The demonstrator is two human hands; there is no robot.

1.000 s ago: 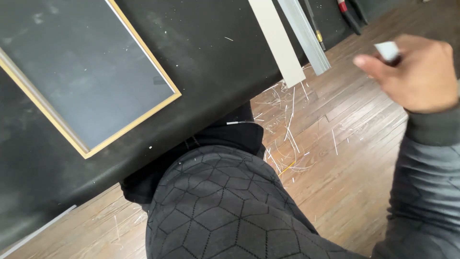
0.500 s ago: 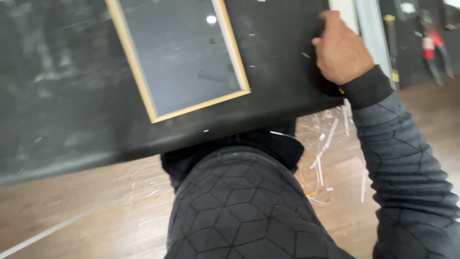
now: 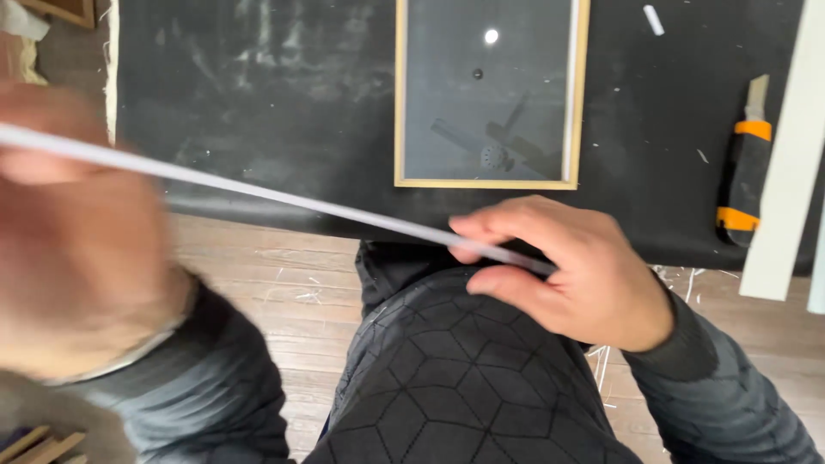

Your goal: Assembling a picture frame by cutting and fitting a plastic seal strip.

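White strip: a long, thin white strip [image 3: 284, 199] runs across the view in front of the person's body, held between both hands.
Long axis: it slants from upper left down to lower right, crossing the near edge of the black worktable [image 3: 284, 94] and passing over the wooden floor [image 3: 266, 266].
Right hand [image 3: 563, 266]: closed in a pinch on the strip's lower right end, thumb below and fingers curled over it; it sits just off the table's near edge, above the lap.
Left hand [image 3: 73, 241]: large and blurred, close to the camera at the strip's upper left part; the strip passes by its fingers, but whether they are shut on it I cannot tell.
Nearer hand: the right one has the clear hold, right at the strip's end.
Gold-framed glass panel [image 3: 490, 94]: flat on the table, just beyond the right hand, apart from the strip.
Utility knife [image 3: 744, 163]: orange and black, lying on the table to the right, untouched.
Pale board [image 3: 786, 172]: leans across the table's right edge, beside the knife.
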